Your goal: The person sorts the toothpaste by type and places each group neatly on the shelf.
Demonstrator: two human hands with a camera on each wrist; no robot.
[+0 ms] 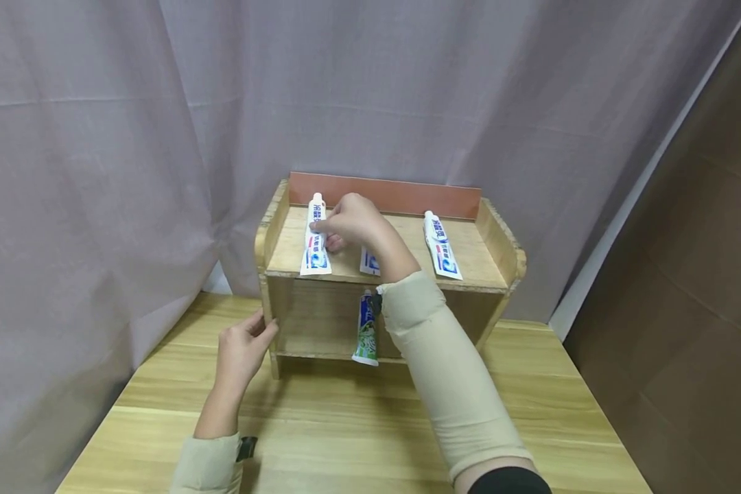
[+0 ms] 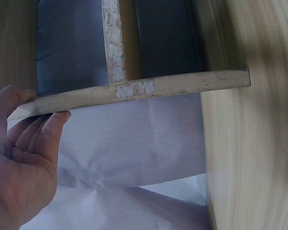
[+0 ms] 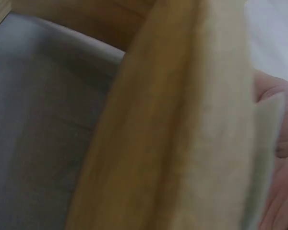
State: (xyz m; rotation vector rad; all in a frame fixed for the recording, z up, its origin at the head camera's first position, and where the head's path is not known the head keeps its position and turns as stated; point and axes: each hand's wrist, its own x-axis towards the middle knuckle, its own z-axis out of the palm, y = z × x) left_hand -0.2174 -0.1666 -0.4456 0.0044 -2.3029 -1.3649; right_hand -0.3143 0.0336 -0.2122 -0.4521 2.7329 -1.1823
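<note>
My left hand (image 1: 241,346) grips the left side panel of a small wooden shelf (image 1: 383,278); in the left wrist view, thumb and fingers (image 2: 53,136) lie on opposite faces of the panel (image 2: 182,84). On the top board, my right hand (image 1: 355,223) pinches a white and blue toothpaste tube (image 1: 316,254) at the left end, its cap toward the back. A second white tube (image 1: 369,262) is mostly hidden behind the right hand. The third white tube (image 1: 446,257) lies toward the right end. In the right wrist view, the hand (image 3: 283,158) is partly hidden by a blurred board edge.
A green and blue toothpaste tube (image 1: 366,333) lies on the lower board, its flat end over the front edge. A reddish-brown strip (image 1: 383,194) backs the top board. The shelf stands on a wood-grain table (image 1: 321,439), with grey curtain (image 1: 370,89) behind.
</note>
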